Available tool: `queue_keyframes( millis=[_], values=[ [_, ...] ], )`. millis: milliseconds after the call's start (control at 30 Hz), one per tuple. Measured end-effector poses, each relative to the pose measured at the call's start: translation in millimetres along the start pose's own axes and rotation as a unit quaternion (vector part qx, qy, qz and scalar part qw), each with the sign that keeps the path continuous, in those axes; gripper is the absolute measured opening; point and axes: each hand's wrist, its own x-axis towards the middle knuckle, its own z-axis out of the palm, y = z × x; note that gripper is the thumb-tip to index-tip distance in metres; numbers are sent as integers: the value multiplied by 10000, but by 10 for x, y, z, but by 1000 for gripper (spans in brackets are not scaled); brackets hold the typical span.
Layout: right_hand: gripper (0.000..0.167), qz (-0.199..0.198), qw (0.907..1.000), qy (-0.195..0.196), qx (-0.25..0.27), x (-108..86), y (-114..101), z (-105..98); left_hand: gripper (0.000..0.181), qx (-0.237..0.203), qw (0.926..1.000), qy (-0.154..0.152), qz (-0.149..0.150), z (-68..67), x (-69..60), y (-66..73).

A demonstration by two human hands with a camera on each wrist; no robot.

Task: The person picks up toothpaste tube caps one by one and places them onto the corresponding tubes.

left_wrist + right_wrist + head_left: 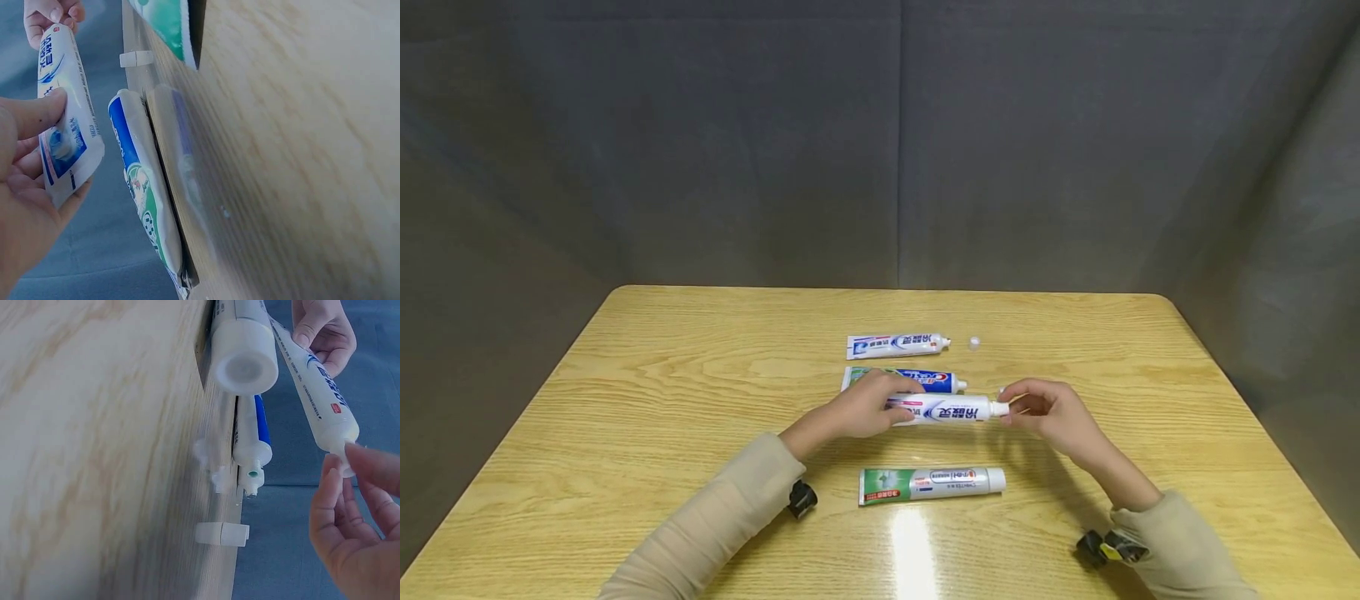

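Note:
A white toothpaste tube point(951, 409) with blue lettering is held above the table, its nozzle end to the right. My left hand point(868, 404) grips its flat end, thumb on top, as the left wrist view also shows for the hand point(31, 169) and tube point(65, 106). The thumb and fingertips of my right hand point(1060, 417) pinch the white cap end; in the right wrist view that hand point(359, 531) hides part of the cap point(340, 464). Just behind the held tube lies a blue and green tube point(936, 382) without a cap, partly covered by my left hand.
Farther back lies a smaller white tube point(898, 345) with its nozzle bare, a loose white cap point(974, 342) to its right. A green and silver tube point(932, 484) with a white cap lies nearer the front. The wooden table point(700, 350) ends at grey cloth point(760, 150).

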Motion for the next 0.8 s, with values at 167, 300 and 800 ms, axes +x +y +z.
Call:
queue_keyframes(
  millis=[167,300,800],
  values=[
    [21,36,9999,102,-32,-1,20,2,28,36,10000,4,14,2,4,12],
    [21,98,9998,153,-92,-5,13,-1,28,64,10000,15,15,7,10,14],
    [20,7,10000,58,-36,-2,-8,-14,26,104,9999,44,122,4,32,17]
  ],
)
